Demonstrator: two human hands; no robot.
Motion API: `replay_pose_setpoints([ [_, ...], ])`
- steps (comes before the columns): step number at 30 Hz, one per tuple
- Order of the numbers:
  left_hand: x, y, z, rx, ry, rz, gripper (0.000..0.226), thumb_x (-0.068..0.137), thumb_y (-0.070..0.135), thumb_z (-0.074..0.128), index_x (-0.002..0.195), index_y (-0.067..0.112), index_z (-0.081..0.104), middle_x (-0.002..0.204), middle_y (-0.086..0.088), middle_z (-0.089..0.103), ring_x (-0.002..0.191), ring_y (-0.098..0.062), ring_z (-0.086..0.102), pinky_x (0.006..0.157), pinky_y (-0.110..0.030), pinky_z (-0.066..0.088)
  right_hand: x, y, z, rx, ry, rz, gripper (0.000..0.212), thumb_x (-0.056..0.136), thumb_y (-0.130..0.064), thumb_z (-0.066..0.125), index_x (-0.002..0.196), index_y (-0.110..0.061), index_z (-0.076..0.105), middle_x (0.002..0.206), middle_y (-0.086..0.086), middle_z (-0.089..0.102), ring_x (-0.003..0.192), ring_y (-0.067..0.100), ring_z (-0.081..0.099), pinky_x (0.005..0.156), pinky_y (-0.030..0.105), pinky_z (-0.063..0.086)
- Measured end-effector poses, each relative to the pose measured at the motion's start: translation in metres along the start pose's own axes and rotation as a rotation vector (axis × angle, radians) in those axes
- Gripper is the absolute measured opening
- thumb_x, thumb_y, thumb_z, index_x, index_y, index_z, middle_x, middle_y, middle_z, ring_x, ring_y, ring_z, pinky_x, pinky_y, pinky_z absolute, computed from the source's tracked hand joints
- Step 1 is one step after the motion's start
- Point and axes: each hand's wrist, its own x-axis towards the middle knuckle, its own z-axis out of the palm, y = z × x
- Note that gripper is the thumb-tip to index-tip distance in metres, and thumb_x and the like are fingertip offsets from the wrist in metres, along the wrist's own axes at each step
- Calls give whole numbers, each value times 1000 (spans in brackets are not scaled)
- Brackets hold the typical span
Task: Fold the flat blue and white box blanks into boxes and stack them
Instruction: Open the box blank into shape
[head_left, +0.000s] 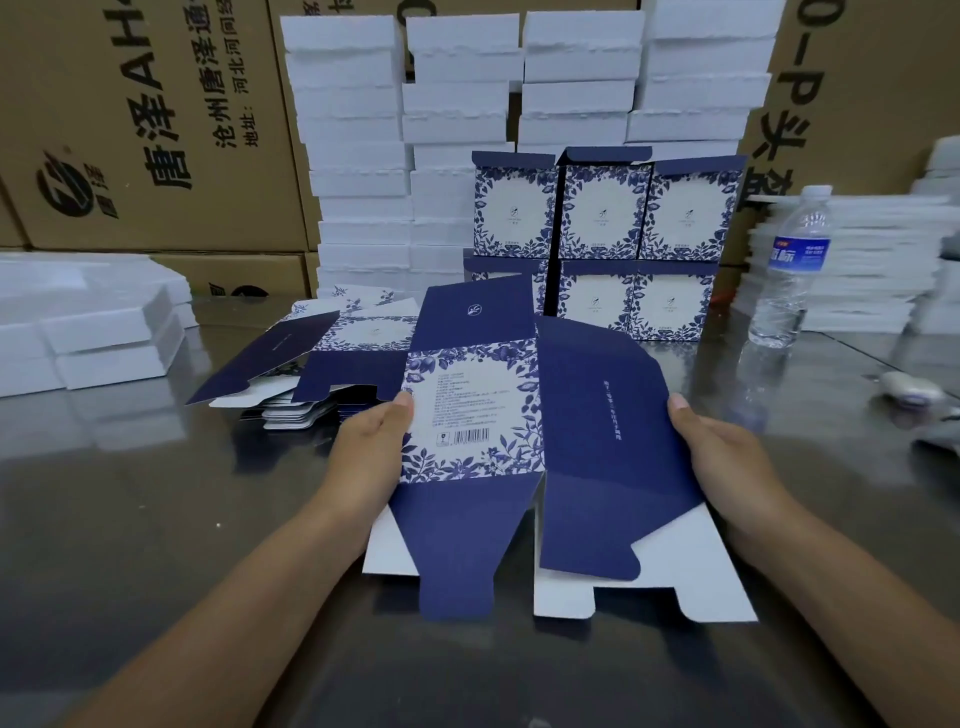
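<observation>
I hold a flat blue and white box blank (524, 447) up over the table. My left hand (371, 452) grips its left edge, thumb on the floral barcode panel. My right hand (727, 457) grips the right edge of the dark blue panel, thumb on top. The blank's bottom flaps hang toward me, white inner sides showing. A pile of more flat blanks (322, 364) lies behind on the left. Several folded blue and white boxes (597, 244) stand stacked in two rows at the back.
Tall stacks of white foam pieces (457, 104) rise behind the folded boxes, with more white pieces at left (88, 332) and right (857, 260). A water bottle (789, 265) stands at the right. Brown cartons (135, 119) line the back. The table top (130, 519) is glossy and dark.
</observation>
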Motion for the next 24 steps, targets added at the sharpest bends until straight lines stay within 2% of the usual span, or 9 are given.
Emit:
replay_pose_setpoints([
  [2,1,0,0,-43,39,-8,35,99,36,44,84,14,66,89,-3,70,84,-23,64,83,-38,50,0,-1,0,-6,-16,6,38,95,-36,51,71,-15,72,69,-1,73,57,12,68,51,21,51],
  [5,4,-1,-1,-66,72,2,37,99,35,45,74,17,67,69,9,71,66,-11,66,63,-26,50,1,0,0,-68,-36,-5,37,97,-29,49,72,-13,72,71,3,73,52,12,65,50,19,50],
  [9,3,0,2,-157,18,-40,33,98,34,48,76,21,69,66,10,72,56,-7,68,46,-16,49,2,0,-1,-118,9,-25,44,98,-27,48,76,6,67,65,7,64,49,13,56,42,14,40],
  [12,4,-1,4,-128,-6,-47,36,97,41,47,75,22,70,68,11,73,60,-8,69,58,-24,49,2,1,-1,-137,57,-41,49,98,-26,46,92,22,56,74,32,56,67,19,47,56,25,35],
  [14,3,-3,4,-42,-24,-17,39,97,42,46,73,22,70,68,13,73,59,-4,68,60,-25,45,2,-1,-2,-142,88,-46,50,99,-26,46,96,24,51,80,40,52,71,20,44,62,28,32],
  [17,3,-5,3,-10,-55,10,38,98,38,45,77,22,71,76,12,74,68,-5,70,65,-26,48,4,1,-3,-136,82,-41,49,98,-28,47,91,20,56,73,21,56,69,21,48,64,30,36],
  [19,3,-5,1,-38,-56,9,36,99,36,44,82,22,71,81,11,75,74,-7,71,68,-26,50,5,3,-3,-104,61,-21,44,97,-30,48,79,6,67,74,11,67,67,21,59,68,32,45],
  [21,3,-5,0,-52,-63,10,35,100,36,42,86,22,71,83,11,75,75,-5,71,67,-24,49,3,3,-2,-79,27,-19,41,97,-33,49,70,-11,71,67,-1,72,58,16,65,60,26,51],
  [24,3,-4,0,-84,-52,10,35,100,35,41,88,21,70,83,11,75,74,-4,71,67,-24,48,2,1,0,-87,-33,-20,43,96,-37,49,69,-11,70,61,1,70,48,14,63,45,19,47],
])
